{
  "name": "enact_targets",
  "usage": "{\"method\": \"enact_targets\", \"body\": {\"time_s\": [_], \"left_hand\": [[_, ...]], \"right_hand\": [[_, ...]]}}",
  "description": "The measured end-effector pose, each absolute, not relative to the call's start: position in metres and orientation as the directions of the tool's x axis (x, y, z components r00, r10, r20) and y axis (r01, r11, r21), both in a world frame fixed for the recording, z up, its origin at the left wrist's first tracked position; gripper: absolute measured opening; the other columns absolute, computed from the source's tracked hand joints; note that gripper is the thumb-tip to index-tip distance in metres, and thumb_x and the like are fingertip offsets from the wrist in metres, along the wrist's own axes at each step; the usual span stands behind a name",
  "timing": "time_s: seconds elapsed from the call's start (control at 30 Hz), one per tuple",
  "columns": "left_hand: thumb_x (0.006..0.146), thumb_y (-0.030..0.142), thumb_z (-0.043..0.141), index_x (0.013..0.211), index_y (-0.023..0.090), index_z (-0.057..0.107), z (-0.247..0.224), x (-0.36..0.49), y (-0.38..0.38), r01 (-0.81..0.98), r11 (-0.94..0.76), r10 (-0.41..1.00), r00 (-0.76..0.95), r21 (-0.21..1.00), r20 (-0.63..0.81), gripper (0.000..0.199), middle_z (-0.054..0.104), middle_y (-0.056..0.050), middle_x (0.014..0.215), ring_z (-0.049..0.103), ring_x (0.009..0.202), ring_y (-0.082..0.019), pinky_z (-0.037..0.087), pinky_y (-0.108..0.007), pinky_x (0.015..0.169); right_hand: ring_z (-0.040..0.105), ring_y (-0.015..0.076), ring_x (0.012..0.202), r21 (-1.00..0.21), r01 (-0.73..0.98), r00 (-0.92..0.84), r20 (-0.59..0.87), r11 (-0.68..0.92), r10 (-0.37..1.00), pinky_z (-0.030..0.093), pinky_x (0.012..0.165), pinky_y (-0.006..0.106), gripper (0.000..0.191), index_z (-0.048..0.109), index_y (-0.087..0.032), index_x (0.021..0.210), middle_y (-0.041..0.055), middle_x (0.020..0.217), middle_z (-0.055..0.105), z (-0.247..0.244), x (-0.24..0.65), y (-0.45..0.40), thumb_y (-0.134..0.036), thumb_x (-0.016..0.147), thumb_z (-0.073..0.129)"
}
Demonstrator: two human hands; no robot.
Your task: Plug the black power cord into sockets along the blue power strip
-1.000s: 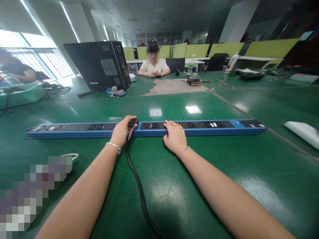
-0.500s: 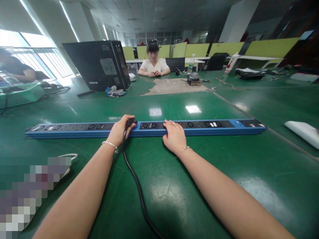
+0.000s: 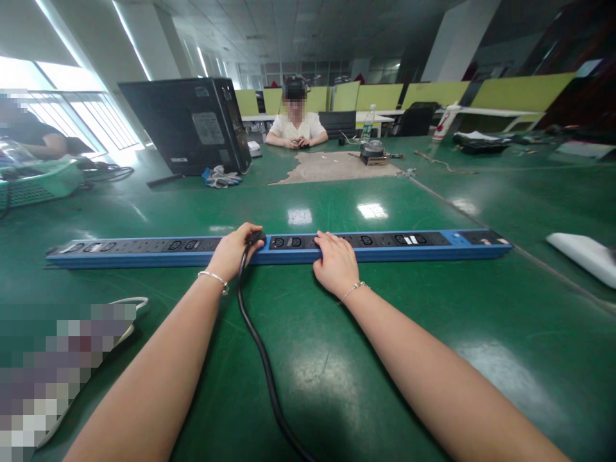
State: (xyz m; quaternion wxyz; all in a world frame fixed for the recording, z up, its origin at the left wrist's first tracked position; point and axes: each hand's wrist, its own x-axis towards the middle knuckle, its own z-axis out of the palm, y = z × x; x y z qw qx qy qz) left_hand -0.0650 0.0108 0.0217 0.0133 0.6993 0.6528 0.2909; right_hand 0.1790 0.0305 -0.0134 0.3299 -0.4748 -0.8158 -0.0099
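One blue power strip (image 3: 283, 255) lay lengthwise across the green table (image 3: 433, 289), in front of the person, long and narrow, with blue sides and a black top face set with outlets; two outlets showed between the hands, and others were partly covered. One black plug (image 3: 258, 236) was at the strip's top face, left of its middle, pinched between the thumb and fingers of the left hand (image 3: 231, 250); whether it sat fully in an outlet could not be told. Its one black cord (image 3: 264, 353) crossed the strip's near side and curved down toward the person. The right hand (image 3: 335, 260) rested over the strip, fingers side by side on the top; whether it squeezed the sides could not be told. Each wrist wore one bracelet. Near the left forearm lay one pixelated object (image 3: 72, 378), and at the far right one white object (image 3: 584, 256). Beyond the strip, well apart from it, stood one black computer case (image 3: 187, 128) with gloves (image 3: 222, 177) before it, one clear bottle (image 3: 368, 125) and one green basket (image 3: 48, 178). Two other people were in view, one in a white top (image 3: 296, 131) opposite, one at the left edge
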Motion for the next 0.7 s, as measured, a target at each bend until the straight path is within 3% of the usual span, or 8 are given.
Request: {"method": "enact_targets", "body": {"time_s": [0.23, 0.43, 0.7], "left_hand": [[0.082, 0.039, 0.052, 0.115, 0.023, 0.055, 0.017, -0.063, 0.006, 0.925, -0.120, 0.927, -0.026, 0.360, 0.375, 0.037, 0.068, -0.009, 0.098, 0.063, 0.088, -0.023, 0.048, -0.035, 0.077], [0.085, 0.042, 0.048, 0.116, 0.024, 0.054, 0.011, -0.061, -0.001, 0.946, -0.162, 0.900, 0.025, 0.281, 0.435, 0.037, 0.067, -0.009, 0.105, 0.062, 0.097, -0.024, 0.047, -0.035, 0.081], [0.085, 0.043, 0.047, 0.114, 0.022, 0.055, 0.008, -0.048, -0.002, 0.974, -0.101, 0.859, -0.016, 0.201, 0.511, 0.037, 0.067, -0.010, 0.100, 0.063, 0.093, -0.025, 0.045, -0.037, 0.080]], "right_hand": [[0.044, 0.0230, 0.123, -0.285, 0.784, -0.334, 0.554, 0.551, 0.762, 0.029, 0.106, 0.041, 0.044, 0.057, -0.013, 0.115, 0.0082, 0.130, 0.054, -0.013, 0.180, 0.030, -0.011, 0.072, 0.046], [0.043, 0.0234, 0.124, -0.295, 0.786, -0.325, 0.552, 0.544, 0.768, 0.028, 0.106, 0.042, 0.045, 0.057, -0.013, 0.115, 0.0084, 0.130, 0.054, -0.013, 0.179, 0.029, -0.011, 0.072, 0.046], [0.043, 0.0236, 0.124, -0.294, 0.789, -0.324, 0.547, 0.539, 0.772, 0.027, 0.107, 0.043, 0.045, 0.056, -0.014, 0.116, 0.0090, 0.130, 0.054, -0.013, 0.178, 0.030, -0.011, 0.072, 0.046]]}}
